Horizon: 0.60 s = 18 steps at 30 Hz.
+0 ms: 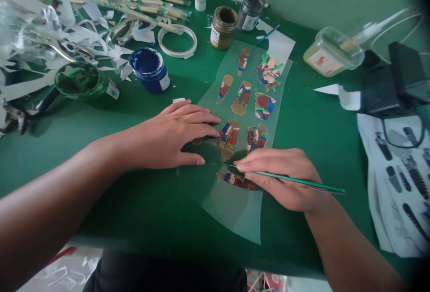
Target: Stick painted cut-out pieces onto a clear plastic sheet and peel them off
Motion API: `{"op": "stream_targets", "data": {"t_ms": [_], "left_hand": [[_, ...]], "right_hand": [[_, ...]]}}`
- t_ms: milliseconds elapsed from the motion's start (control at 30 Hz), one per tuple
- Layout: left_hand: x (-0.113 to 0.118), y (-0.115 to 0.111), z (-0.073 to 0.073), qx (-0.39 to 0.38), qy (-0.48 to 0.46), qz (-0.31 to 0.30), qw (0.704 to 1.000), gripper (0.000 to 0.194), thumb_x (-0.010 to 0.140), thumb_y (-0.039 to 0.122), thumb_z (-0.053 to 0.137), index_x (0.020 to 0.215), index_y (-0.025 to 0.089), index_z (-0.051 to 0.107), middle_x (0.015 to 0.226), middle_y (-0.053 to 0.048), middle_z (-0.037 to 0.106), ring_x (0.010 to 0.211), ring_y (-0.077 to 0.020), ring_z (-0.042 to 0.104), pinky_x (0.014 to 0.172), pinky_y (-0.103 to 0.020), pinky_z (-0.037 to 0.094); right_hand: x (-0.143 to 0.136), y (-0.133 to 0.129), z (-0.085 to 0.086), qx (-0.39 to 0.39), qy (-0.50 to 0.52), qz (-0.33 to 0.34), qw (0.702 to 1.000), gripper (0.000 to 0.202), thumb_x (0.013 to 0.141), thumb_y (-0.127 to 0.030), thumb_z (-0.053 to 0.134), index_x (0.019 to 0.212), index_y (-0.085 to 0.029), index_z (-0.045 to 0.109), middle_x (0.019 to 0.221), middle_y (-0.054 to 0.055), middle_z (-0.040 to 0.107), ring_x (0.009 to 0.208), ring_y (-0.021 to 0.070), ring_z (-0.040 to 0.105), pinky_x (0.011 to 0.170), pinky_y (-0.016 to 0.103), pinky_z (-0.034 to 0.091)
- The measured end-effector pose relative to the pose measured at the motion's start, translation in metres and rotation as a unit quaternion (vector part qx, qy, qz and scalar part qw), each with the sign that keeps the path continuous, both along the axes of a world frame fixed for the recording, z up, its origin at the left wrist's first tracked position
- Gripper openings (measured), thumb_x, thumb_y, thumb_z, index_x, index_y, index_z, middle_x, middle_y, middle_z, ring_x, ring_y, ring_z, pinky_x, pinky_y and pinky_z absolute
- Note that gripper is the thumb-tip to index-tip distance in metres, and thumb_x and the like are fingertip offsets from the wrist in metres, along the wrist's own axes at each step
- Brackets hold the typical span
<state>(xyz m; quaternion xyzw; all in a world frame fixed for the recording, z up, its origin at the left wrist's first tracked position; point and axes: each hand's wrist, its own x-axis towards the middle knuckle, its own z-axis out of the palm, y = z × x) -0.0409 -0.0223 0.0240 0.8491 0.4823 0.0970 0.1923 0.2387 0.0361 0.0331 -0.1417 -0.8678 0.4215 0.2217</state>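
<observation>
A translucent sheet lies on the green table, bearing several small painted pieces in brown, red, blue and green. My left hand rests flat at the sheet's left edge, fingers spread, its fingertips beside a painted piece. In my right hand is a thin green paintbrush, pinched near its tip, which points left just above the lowest piece. The handle slants down to the right.
Open jars of green paint, blue paint and brown paint stand beyond my hands, near a tape roll. Paper scraps, scissors and sticks crowd the back left. A plastic tub, black device and printed sheets are at right.
</observation>
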Motion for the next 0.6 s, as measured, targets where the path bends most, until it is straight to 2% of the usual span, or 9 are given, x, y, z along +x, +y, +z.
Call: {"op": "stream_targets", "data": {"t_ms": [600], "left_hand": [[-0.001,0.001,-0.002,0.002,-0.007,-0.001,1.000,0.054,0.089,0.052,0.061,0.138,0.032,0.054,0.153,-0.002,0.048,0.142,-0.0285,0.039,0.121,-0.051,0.015]], "right_hand": [[0.016,0.008,0.001,0.003,-0.001,-0.010,1.000,0.024,0.085,-0.008,0.068,0.104,-0.019,0.076,0.097,0.006,0.079,0.089,0.0176,0.075,0.078,0.028,0.061]]}}
